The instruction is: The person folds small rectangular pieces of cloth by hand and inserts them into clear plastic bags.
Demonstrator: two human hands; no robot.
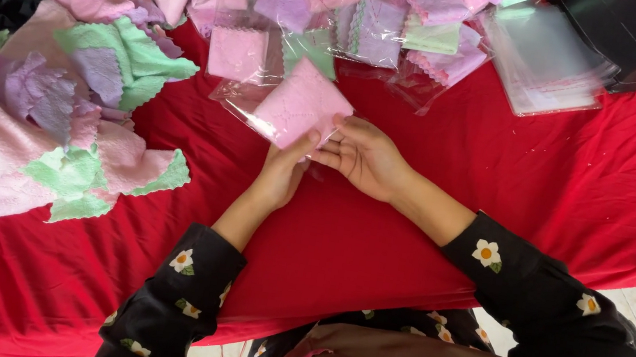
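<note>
Currently, my head view lists 1 pink folded cloth (301, 104) inside a clear plastic sleeve (241, 106), held by both hands. My left hand (282, 172) grips its near corner from below, thumb pressed on top; my right hand (363, 156) pinches the near right edge, fingers (329, 155) curled against the sleeve. Neither hand is released. The packet lies just beyond the fingertips, away from my body, tilted as a diamond with its long axis running from near right to far left; the open tail of the sleeve trails to the left of my left thumb. Both hands touch it, so neither is nearer. Beyond the fingers, well past the packet: 1 heap of packed cloths (374, 12), pink, lilac and green in clear sleeves. Far to the right of my right fingers: 1 stack of empty clear bags (550, 62). Left of my left fingers, apart from them: 1 pile of loose cloths (56, 92), unpacked. Under everything: 1 red cover (551, 170). Nothing stands between the packet and the packed heap beyond it.
</note>
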